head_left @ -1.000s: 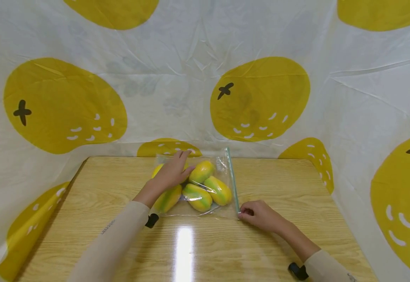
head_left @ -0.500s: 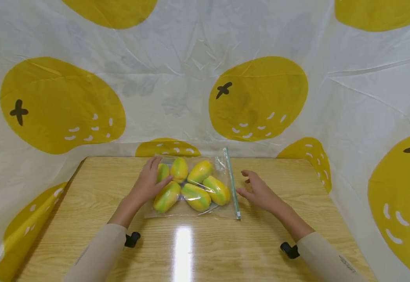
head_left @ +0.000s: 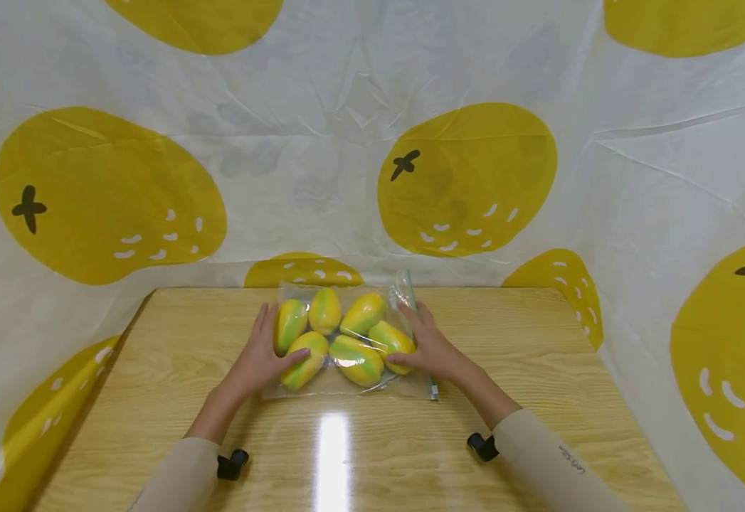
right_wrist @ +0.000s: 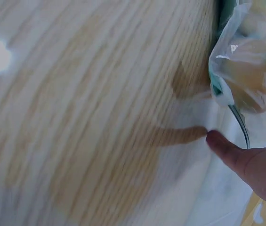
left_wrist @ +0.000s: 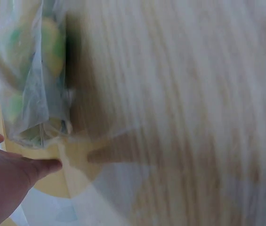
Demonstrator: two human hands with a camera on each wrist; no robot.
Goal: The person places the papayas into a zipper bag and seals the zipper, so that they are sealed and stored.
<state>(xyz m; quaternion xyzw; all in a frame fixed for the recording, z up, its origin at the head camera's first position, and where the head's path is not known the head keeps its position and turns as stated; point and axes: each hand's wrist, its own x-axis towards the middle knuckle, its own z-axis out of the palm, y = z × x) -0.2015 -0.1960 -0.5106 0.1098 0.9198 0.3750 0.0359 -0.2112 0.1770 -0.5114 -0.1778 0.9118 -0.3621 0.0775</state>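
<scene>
On the wooden table lies a clear zip bag point(head_left: 340, 390) holding several mango-shaped yellow fruits point(head_left: 356, 361) with green streaks. My left hand point(head_left: 260, 361) is at the bag's left end, fingers spread and thumb over the lower-left fruit. At the other end my right hand point(head_left: 435, 350) reaches over the bag's zip strip point(head_left: 434, 390), its thumb near the rightmost fruit. Part of the strip is hidden beneath that hand. In the left wrist view the bag point(left_wrist: 34, 89) stands beside the extended thumb. The right wrist view has the bag point(right_wrist: 250, 66) just beyond the thumb.
The light wooden table point(head_left: 506, 462) reaches back to a white cloth point(head_left: 308, 163) printed with large yellow fruits, which hangs behind and at both sides. A bright light reflection runs down the table's front middle.
My right hand has left the zip's near corner and moved left over the bag's right end. My left hand has drawn back from atop the fruits to the bag's left end.
</scene>
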